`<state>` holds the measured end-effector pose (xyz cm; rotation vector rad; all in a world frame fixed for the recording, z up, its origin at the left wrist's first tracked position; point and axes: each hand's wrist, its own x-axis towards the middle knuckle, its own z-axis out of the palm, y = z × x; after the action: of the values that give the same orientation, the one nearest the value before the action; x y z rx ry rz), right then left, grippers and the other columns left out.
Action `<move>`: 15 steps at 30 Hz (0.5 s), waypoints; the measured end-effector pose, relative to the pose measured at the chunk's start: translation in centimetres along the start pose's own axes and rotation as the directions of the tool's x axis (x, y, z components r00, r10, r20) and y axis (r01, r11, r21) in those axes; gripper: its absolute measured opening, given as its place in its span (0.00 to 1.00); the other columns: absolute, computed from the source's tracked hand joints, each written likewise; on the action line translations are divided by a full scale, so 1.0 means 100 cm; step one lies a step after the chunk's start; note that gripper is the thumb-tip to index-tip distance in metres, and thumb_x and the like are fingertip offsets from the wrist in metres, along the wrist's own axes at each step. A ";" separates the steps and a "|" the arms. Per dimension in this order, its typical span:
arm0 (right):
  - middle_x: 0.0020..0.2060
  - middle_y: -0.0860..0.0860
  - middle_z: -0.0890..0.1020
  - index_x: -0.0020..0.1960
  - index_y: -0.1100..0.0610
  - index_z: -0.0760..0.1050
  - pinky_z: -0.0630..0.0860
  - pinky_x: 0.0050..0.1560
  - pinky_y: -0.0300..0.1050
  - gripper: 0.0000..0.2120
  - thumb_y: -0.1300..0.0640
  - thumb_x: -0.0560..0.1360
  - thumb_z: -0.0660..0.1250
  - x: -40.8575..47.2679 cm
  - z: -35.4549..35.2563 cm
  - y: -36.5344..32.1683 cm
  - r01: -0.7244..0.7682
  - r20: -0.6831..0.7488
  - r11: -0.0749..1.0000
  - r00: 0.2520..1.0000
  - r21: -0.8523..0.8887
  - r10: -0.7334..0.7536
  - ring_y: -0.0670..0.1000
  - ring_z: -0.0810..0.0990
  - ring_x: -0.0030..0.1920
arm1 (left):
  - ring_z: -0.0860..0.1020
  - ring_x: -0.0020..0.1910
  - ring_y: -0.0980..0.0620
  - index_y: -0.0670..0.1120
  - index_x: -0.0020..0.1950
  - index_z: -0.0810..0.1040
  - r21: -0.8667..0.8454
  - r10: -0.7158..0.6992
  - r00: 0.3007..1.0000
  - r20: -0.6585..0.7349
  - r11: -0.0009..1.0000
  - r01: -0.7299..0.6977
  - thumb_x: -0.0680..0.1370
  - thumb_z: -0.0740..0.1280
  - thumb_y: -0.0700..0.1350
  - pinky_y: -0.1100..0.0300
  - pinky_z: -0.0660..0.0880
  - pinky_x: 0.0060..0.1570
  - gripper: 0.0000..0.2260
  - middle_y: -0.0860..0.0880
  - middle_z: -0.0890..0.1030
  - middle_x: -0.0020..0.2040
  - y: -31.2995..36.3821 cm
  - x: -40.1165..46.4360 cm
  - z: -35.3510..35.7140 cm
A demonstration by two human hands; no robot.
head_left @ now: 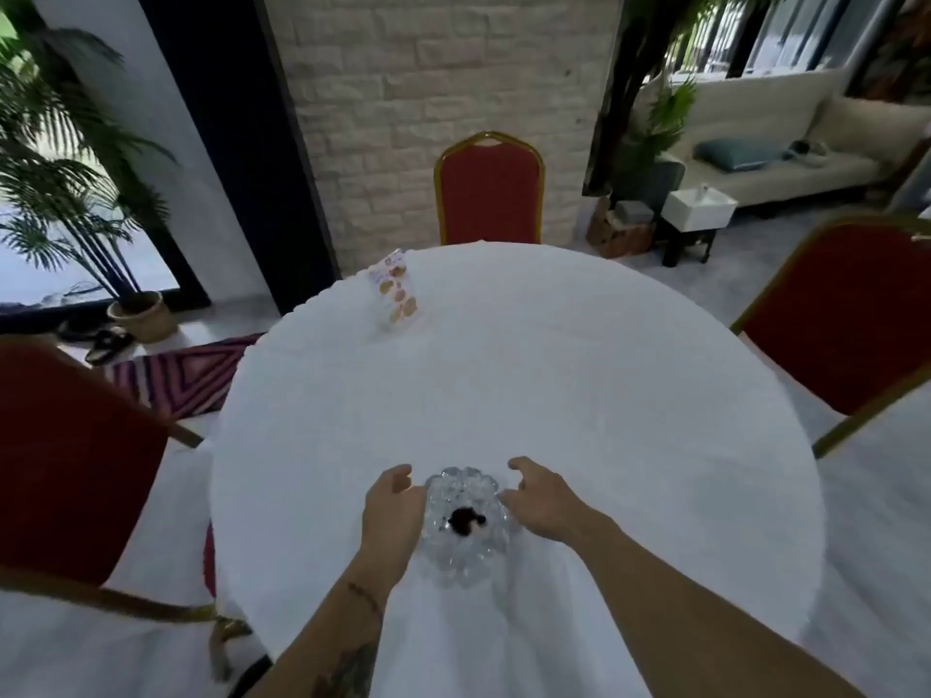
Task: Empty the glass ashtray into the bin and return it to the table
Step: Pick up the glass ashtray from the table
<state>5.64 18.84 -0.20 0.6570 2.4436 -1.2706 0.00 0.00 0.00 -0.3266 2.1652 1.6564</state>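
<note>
A clear cut-glass ashtray [466,526] with a dark lump of ash at its centre rests on the round table [579,395], near the front edge. The table is covered with a white cloth. My left hand [393,516] lies against the ashtray's left rim, fingers apart. My right hand [539,501] is at its right rim, fingertips touching or almost touching the glass. Neither hand has closed on it, and the ashtray sits flat on the cloth. No bin shows in the view.
A patterned tissue pack [394,292] stands at the table's far left. Red chairs with gold frames stand behind [488,193], to the right [846,314] and to the left [65,455]. A potted palm [75,158] is at left, a sofa [786,153] at back right.
</note>
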 end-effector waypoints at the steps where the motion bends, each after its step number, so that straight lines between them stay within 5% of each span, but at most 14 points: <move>1: 0.70 0.61 0.74 0.79 0.56 0.60 0.73 0.52 0.46 0.28 0.52 0.81 0.61 0.004 0.001 0.002 -0.016 0.025 1.000 1.000 0.001 0.016 0.53 0.75 0.55 | 0.76 0.62 0.43 0.42 0.73 0.72 0.003 -0.013 1.000 -0.005 1.000 0.013 0.79 0.66 0.35 0.56 0.70 0.54 0.22 0.40 0.75 0.71 -0.003 0.001 0.005; 4: 0.69 0.59 0.74 0.79 0.54 0.61 0.78 0.54 0.49 0.28 0.52 0.80 0.60 0.009 0.003 0.007 -0.055 0.065 0.998 0.996 0.023 0.053 0.54 0.77 0.53 | 0.76 0.65 0.44 0.43 0.73 0.73 0.013 -0.056 0.998 -0.018 0.998 0.056 0.79 0.65 0.37 0.54 0.72 0.62 0.22 0.42 0.76 0.71 -0.015 0.002 0.014; 8: 0.61 0.59 0.77 0.76 0.52 0.64 0.80 0.39 0.46 0.25 0.57 0.79 0.60 0.018 0.009 0.006 -0.108 0.103 0.989 0.990 0.100 0.098 0.53 0.79 0.41 | 0.75 0.57 0.47 0.43 0.73 0.74 0.047 -0.051 0.997 -0.052 0.997 0.054 0.79 0.64 0.35 0.57 0.71 0.57 0.21 0.43 0.77 0.69 -0.019 -0.003 0.021; 11: 0.56 0.57 0.78 0.74 0.54 0.67 0.82 0.42 0.50 0.25 0.60 0.77 0.61 0.022 0.017 0.005 -0.100 0.111 0.993 0.989 0.059 0.093 0.56 0.80 0.44 | 0.77 0.61 0.45 0.43 0.72 0.75 0.089 -0.039 0.996 -0.077 0.995 0.045 0.78 0.64 0.34 0.53 0.74 0.63 0.22 0.42 0.78 0.68 -0.023 -0.001 0.021; 15: 0.48 0.55 0.77 0.70 0.54 0.67 0.72 0.32 0.44 0.26 0.65 0.73 0.60 0.020 0.022 0.003 -0.100 0.153 0.995 0.984 0.015 0.097 0.54 0.77 0.40 | 0.81 0.55 0.46 0.46 0.70 0.77 0.115 -0.033 0.994 -0.107 0.992 0.045 0.76 0.62 0.33 0.55 0.79 0.56 0.23 0.44 0.80 0.66 -0.023 -0.003 0.020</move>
<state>4.29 17.68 -2.59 0.6533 2.2494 -1.2632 1.56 1.26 -2.30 -0.4272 2.3059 1.5149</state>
